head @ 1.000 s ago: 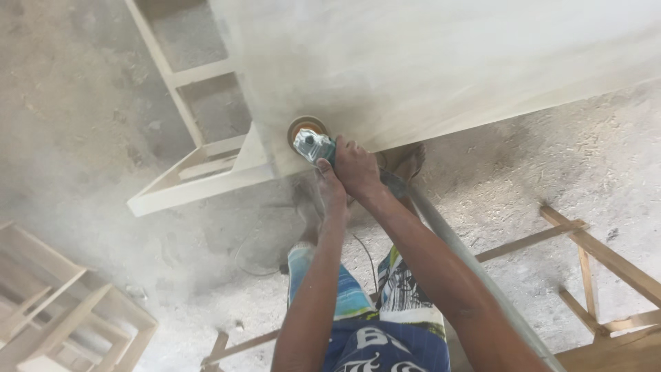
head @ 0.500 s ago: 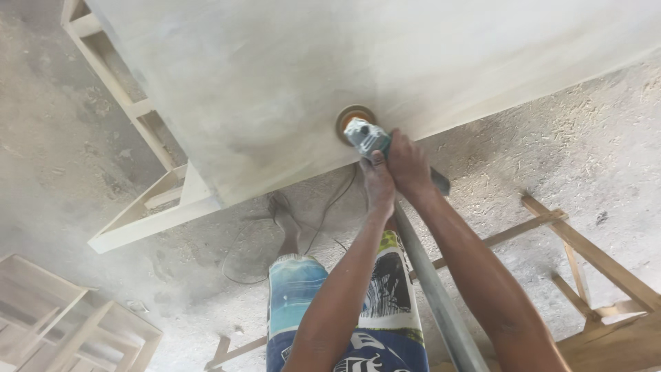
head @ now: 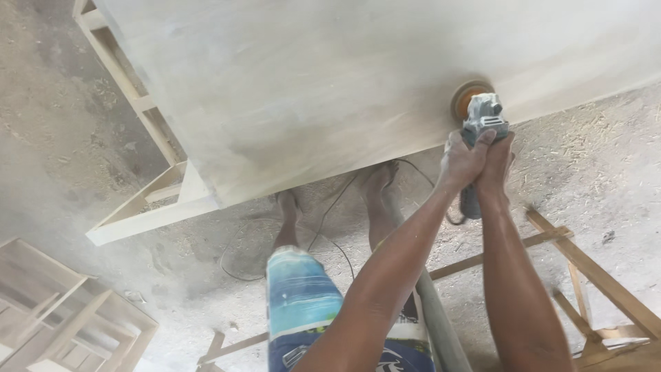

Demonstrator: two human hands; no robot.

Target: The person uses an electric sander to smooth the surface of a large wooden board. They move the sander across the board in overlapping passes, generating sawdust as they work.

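Note:
A large pale wooden panel [head: 330, 83] fills the upper part of the view, dusted with fine sawdust. A handheld angle grinder [head: 483, 118] with an orange sanding disc [head: 468, 96] presses on the panel near its lower right edge. My left hand [head: 463, 160] and my right hand [head: 497, 160] both wrap around the grinder's body, side by side. The grinder's cable [head: 330, 207] trails down to the floor by my bare feet.
A pale wooden frame [head: 148, 200] supports the panel at the left. Unfinished wooden boxes [head: 62, 310] stand at the lower left. A brown timber frame [head: 585, 269] lies on the floor at the right. A grey pipe [head: 437, 324] runs beside my legs. Sawdust covers the floor.
Both hands have carried the grinder to the right along the panel's lower edge, from near the left corner to the right part. Airborne dust has thinned.

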